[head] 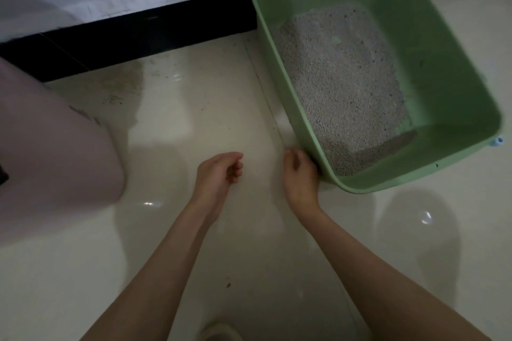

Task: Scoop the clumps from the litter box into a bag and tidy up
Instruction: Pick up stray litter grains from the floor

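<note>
While both bare arms reached forward over the floor [177, 124], the litter box [454, 69] sat at the upper right, turned at an angle, with one far corner close to the dark baseboard [133, 33]. It was a pale green plastic tub with rounded corners, a rolled rim and high smooth walls. Grey granular litter [340, 83] covered most of its bottom, thin enough in places near the far end for green to show through, and the nearest part lay in shadow. A small blue knob [499, 142] stuck out from the rim on the right side.

The right hand [300, 174] rested against the box's near left corner, its fingers curled downward by the outer wall; whether they gripped the wall or only touched it could not be told. The left hand [219, 170] hovered beside it, apart from the box, fingers loosely curled inward and holding nothing.

A pinkish rounded object [55, 147] stood on the floor at the left edge. Scattered dark specks and a dull smudge marked the glossy cream tiles near the baseboard.
</note>
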A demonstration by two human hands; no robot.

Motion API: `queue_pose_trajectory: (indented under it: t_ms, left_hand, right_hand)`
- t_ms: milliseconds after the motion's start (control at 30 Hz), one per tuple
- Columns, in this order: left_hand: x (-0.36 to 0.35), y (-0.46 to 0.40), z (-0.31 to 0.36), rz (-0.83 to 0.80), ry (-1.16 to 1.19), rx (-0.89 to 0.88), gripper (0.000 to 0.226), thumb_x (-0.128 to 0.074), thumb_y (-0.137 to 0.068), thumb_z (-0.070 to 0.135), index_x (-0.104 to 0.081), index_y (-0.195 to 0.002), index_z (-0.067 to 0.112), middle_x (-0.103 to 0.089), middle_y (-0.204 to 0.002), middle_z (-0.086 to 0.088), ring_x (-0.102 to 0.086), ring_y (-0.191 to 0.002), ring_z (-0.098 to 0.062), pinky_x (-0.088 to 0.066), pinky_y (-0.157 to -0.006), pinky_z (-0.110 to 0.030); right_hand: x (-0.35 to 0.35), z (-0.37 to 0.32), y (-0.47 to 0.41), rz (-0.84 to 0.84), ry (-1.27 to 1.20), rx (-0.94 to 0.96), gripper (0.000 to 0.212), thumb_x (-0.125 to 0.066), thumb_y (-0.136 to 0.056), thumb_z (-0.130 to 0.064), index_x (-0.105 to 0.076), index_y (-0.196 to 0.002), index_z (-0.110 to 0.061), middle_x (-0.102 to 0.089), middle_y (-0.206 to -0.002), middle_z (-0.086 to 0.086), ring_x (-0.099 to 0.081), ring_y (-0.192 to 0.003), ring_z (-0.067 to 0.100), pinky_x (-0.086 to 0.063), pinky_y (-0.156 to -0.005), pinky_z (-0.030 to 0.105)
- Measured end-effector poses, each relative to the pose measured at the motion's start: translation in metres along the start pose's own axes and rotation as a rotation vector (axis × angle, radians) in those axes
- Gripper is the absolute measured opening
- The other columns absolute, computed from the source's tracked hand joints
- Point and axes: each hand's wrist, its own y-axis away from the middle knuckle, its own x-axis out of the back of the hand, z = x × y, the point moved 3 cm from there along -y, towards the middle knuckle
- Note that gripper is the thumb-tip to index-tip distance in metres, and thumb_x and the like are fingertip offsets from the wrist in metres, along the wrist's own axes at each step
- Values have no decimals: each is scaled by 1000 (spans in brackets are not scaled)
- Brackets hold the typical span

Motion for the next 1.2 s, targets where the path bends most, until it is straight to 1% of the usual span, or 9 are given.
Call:
queue_pose_trajectory:
  t_ms: [200, 267, 333, 433, 600, 933, 1033, 1100, 1200]
  left_hand:
    - [-65, -16, 57, -135, -198, -259, 29, -53, -93, 15, -55, -64, 20, -33, -40, 14, -29, -49, -10, -24, -50, -26]
    - [-87, -20, 74, -190, -222, -278, 39, -48, -96, 18, -41, -57, 20, -30, -41, 14, -26, -50, -11, -20, -49, -27]
    - [-100, -23, 81, -247, -209, -237, 38, -44, -98, 19, -38, -60, 19, -30, -45, 9, -25, -48, -10, -19, -47, -24]
    - [-106, -24, 84, -314, -200, -201, 37, -41, -99, 15, -36, -62, 19, -25, -57, 2, -24, -50, -9, -17, -47, -21]
    - [-117, -25, 87, -360, -218, -184, 39, -39, -99, 12, -32, -61, 20, -25, -58, 1, -25, -51, -10, -16, -48, -22]
    - [-153, -31, 90, -423, -272, -160, 34, -37, -90, 1, -35, -60, 17, -31, -39, 11, -25, -44, -9, -15, -43, -21]
    - [-133, -33, 83, -329, -469, -255, 17, -45, -95, 13, -58, -84, 11, -45, -48, 10, -38, -48, -7, -29, -46, -21]
    - [-107, -37, 71, -206, -692, -335, 18, -52, -92, 15, -67, -101, 9, -66, -79, -4, -58, -73, -14, -44, -68, -23]
    - [-71, -41, 54, -61, -962, -363, 19, -57, -87, 12, -68, -103, 10, -68, -95, -16, -61, -94, -26, -40, -76, -20]
  right_hand:
    - [-9, -8, -6, -12, -309, -242, 22, -44, -95, -14, -55, -79, -4, -43, -66, 4, -41, -72, 16, -33, -69, 27]
    - [-10, -8, -3, -60, -590, -391, 22, -39, -96, -11, -60, -88, -13, -44, -64, -2, -43, -62, 10, -38, -62, 23]
    - [-9, -6, 5, -132, -1079, -647, 35, -35, -95, -1, -47, -71, -23, -28, -42, -8, -29, -36, 6, -27, -40, 17]
    - [-2, -8, 17, -141, -1773, -851, 27, -37, -89, -3, -44, -67, -17, -21, -39, -2, -24, -29, 12, -24, -33, 18]
    - [15, -13, 14, -105, -2066, -798, 13, -40, -75, -4, -53, -74, -6, -23, -38, 2, -13, -42, 8, -24, -33, 21]
    - [36, -1, -24, -164, -1687, -659, 17, -40, -92, -13, -56, -91, -13, -22, -36, -4, -24, -29, 8, -24, -36, 16]
    - [31, 1, -30, -144, -1184, -549, 25, -39, -96, -9, -60, -105, -20, -25, -40, -10, -23, -30, 3, -20, -35, 13]
    - [22, -1, -40, -133, -646, -378, 26, -46, -94, -8, -63, -112, -15, -52, -59, -6, -43, -42, 2, -34, -43, 16]
    - [8, -8, -59, -52, -60, -96, 22, -54, -89, -9, -66, -107, -3, -69, -102, 11, -65, -93, 23, -49, -83, 27]
